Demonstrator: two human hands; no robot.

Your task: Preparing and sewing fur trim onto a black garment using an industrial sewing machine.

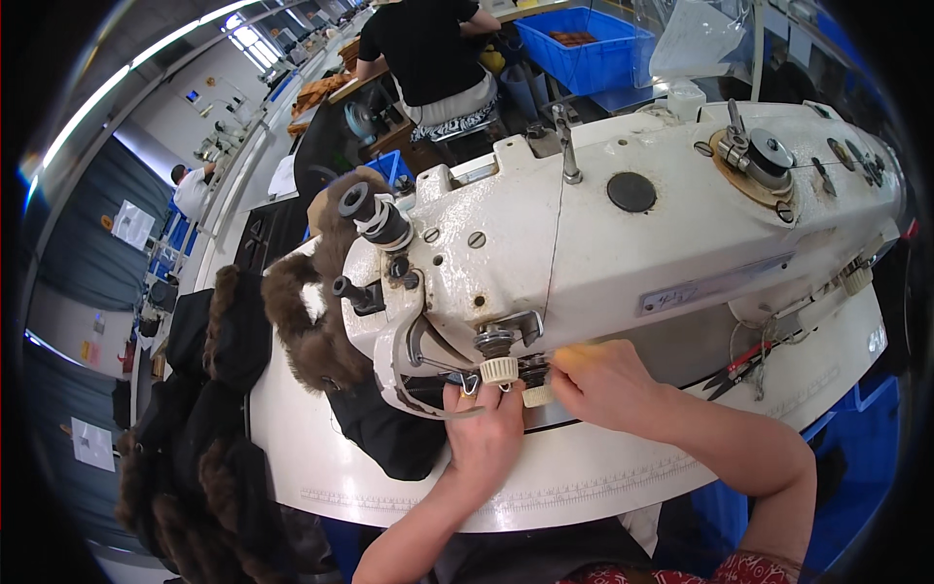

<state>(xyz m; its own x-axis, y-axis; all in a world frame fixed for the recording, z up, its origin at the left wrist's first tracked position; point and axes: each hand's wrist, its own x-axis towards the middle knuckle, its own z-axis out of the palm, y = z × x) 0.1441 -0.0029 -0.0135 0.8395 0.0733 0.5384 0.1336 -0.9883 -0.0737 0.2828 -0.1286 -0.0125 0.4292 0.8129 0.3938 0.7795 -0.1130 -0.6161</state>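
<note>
While pile of fur-trimmed black cloth (pixel 199 409) sits left of white bench (pixel 555 469), brown fur (pixel 311 355) lies on bench against end of white sewing machine (pixel 593 243). Black cloth (pixel 389 433) just below fur, near left hand (pixel 489 428). Left hand: fingers bent, reaching under machine's end; tips partly hidden, grip cannot be told. Right hand (pixel 608 386): fingers curled nearly closed beside machine's front; cannot tell if anything held. Farther right, red-and-black scissors (pixel 741 370) on bench; blue bin (pixel 871 448) below.
</note>
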